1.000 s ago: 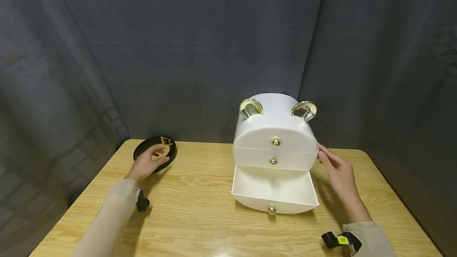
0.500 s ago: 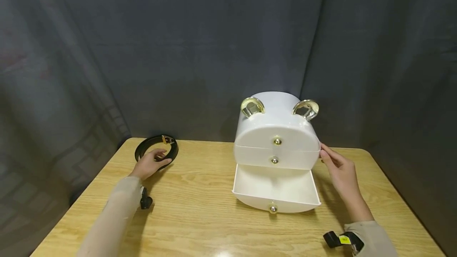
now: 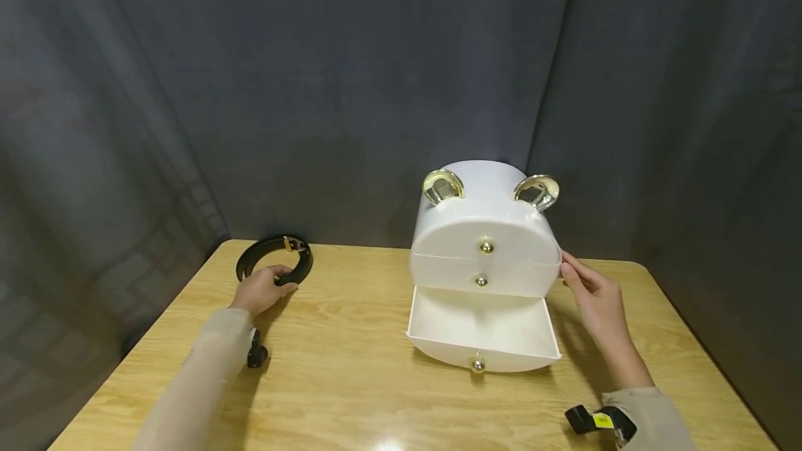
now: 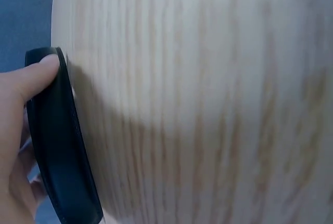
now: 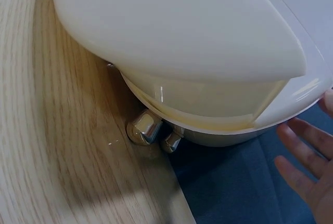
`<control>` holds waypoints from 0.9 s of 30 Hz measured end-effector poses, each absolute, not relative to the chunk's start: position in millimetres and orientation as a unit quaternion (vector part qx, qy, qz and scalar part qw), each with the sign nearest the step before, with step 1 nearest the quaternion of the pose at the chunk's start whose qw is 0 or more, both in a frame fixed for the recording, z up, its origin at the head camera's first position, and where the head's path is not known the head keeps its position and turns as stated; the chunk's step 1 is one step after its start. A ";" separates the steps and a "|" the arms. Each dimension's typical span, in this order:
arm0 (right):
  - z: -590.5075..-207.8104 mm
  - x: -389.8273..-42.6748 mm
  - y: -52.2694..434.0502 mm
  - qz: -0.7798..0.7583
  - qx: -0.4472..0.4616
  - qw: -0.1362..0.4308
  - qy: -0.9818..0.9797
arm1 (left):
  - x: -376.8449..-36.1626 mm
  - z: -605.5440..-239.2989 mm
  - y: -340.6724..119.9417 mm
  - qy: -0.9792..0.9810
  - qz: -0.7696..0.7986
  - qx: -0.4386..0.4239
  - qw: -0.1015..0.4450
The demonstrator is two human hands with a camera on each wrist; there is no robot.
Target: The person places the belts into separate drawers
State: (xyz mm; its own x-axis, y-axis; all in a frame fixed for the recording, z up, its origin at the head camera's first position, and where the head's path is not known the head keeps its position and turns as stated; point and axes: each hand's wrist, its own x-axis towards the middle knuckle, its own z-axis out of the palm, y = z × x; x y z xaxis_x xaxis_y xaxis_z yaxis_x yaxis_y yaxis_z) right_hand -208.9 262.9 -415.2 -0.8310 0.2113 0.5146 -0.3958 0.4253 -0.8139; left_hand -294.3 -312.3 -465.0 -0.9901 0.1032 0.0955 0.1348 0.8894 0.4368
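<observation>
A coiled black belt (image 3: 274,256) with a gold buckle lies at the far left of the wooden table (image 3: 351,381). My left hand (image 3: 268,284) grips its near rim; in the left wrist view the thumb (image 4: 36,73) presses the belt's (image 4: 60,146) outer face and the fingers curl behind it. A white rounded drawer box (image 3: 485,228) with two gold ears stands at centre right. Its bottom drawer (image 3: 482,329) is pulled out and holds nothing. My right hand (image 3: 589,291) touches the box's right side with fairly straight fingers (image 5: 307,161), beside the box (image 5: 182,42).
Dark curtains (image 3: 313,89) hang close behind the table and along both sides. The box's two upper drawers are closed, each with a gold knob (image 3: 485,248). Black wrist straps (image 3: 255,353) sit on both forearms. Bare wood lies between the belt and the box.
My left hand, which lay loosely in the belt's coil, has curled its fingers round the near rim. The right hand and the box have stayed put.
</observation>
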 end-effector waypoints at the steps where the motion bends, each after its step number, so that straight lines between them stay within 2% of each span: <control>1: -415.8 -208.7 263.5 0.533 0.058 0.284 -0.795 | -293.8 -464.7 -310.8 -0.973 -0.221 -0.058 0.032; 12: -418.1 -209.8 265.1 0.530 0.056 0.280 -0.799 | -287.3 -451.3 -300.5 -0.983 -0.169 -0.045 0.053; 27: -415.2 -208.0 264.2 0.525 0.064 0.280 -0.801 | -270.8 -439.2 -298.8 -0.968 -0.210 -0.021 0.138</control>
